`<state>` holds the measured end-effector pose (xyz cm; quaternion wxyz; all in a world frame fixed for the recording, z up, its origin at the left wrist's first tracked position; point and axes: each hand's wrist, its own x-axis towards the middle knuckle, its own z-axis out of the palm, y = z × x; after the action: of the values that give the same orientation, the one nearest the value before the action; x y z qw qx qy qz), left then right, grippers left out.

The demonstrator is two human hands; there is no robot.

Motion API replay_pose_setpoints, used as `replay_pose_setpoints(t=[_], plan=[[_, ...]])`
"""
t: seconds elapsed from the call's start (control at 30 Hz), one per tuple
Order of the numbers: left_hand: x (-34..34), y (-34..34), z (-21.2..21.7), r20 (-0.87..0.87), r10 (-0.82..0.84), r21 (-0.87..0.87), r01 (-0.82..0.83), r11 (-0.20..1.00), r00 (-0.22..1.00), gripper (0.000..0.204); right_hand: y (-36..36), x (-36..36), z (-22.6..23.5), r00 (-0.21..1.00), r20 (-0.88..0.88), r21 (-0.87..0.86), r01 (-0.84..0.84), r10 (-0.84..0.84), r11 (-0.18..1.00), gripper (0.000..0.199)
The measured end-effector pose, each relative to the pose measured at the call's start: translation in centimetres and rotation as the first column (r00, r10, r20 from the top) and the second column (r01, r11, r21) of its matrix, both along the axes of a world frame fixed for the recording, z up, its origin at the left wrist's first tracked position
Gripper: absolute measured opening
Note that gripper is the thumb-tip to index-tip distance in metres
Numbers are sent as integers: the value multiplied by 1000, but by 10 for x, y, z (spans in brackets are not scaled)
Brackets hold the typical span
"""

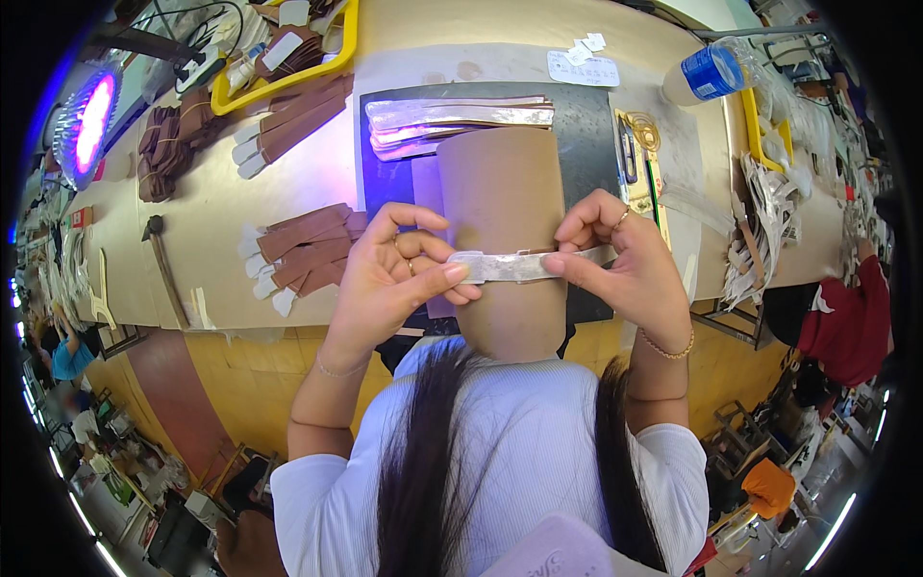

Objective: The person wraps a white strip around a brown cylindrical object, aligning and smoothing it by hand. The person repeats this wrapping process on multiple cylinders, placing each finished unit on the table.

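Nearest the camera, below your grip, is a pale lavender thing [553, 550] I can't identify, then your white top [500, 433] with dark hair [418, 462] hanging over it. Ahead of these, your left hand [389, 262] pinches one end of a short silvery strip [508, 267], its thumb on top and a fingertip just under the edge, the other fingers loosely curled. Your right hand [620, 252] has its thumb pressed on the opposite end, index finger bent above; whether a finger backs it from beneath, I can't tell. Holding both ends probably keeps the strip straight and level across the curved brown piece [502, 197] behind it.

That piece reaches from the dark mat [586, 135] toward your body, seemingly so its rounded face gives your thumbs something to work over. Just beyond it lies a stack of silver-faced strips [460, 115], apparently put there for easy reach. Left of your grip, brown strips [312, 245] lie fanned, their pale ends sticking out, perhaps for picking up singly. Right of it, beyond your right hand, a tape roll [642, 132] sits aside.
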<state>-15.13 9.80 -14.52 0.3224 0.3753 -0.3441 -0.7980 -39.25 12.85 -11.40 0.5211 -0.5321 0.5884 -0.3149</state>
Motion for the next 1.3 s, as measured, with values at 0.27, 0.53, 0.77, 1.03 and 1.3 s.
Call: replay_pose_setpoints(t=[0.27, 0.53, 0.77, 1.03, 1.3], plan=[[-1, -1, -7, -17, 10, -12, -10, 1000, 1000, 38, 3, 3, 0, 998, -67, 5, 9, -9, 1000, 24], [17, -5, -14, -57, 41, 30, -40, 999, 997, 40, 19, -26, -5, 990, 96, 98, 97, -107, 990, 24], [21, -2, -31, -35, 57, 33, -56, 998, 998, 40, 25, -31, -24, 902, 378, 206, 137, -208, 969, 27], [16, -1, -41, -70, 59, 81, -53, 995, 996, 41, 27, -24, -48, 843, 474, 236, 155, -253, 959, 30], [14, -2, -43, -63, 35, 76, -30, 997, 997, 40, 38, -28, -72, 687, 634, 341, 162, -354, 926, 28]])
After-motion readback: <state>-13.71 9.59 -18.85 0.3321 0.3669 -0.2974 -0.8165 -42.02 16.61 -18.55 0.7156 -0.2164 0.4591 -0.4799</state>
